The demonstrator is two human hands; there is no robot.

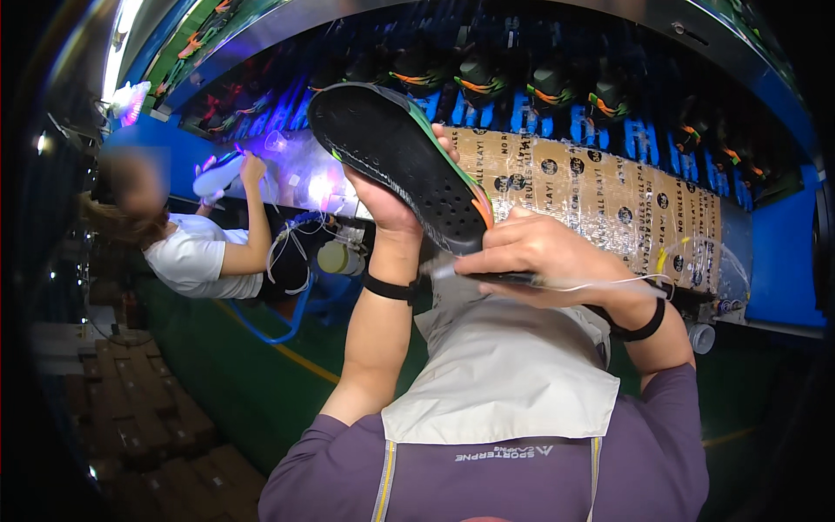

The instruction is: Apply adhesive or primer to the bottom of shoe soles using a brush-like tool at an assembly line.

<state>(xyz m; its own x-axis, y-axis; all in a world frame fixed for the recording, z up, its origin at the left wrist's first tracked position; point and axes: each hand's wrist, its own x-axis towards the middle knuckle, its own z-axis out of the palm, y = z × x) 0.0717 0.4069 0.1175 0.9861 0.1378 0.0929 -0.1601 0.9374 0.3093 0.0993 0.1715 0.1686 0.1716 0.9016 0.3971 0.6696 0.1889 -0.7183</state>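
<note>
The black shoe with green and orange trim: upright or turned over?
Turned over. The black shoe, in the person's left hand, shows its broad underside, with the trim visible only along one edge.

The shoe (pixel 404 165) is soled in matt black, smooth at the middle and roughened along a whitish rim. Brown cardboard (pixel 600 196) is covered with glossy, wrinkled clear film. The apron (pixel 504 374) is made of matt, creased cream cloth, the shirt (pixel 522 483) of smooth purple cloth.

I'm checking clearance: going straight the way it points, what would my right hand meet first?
Your right hand would probably meet the lower end of the shoe first, though depth is unclear.
</note>
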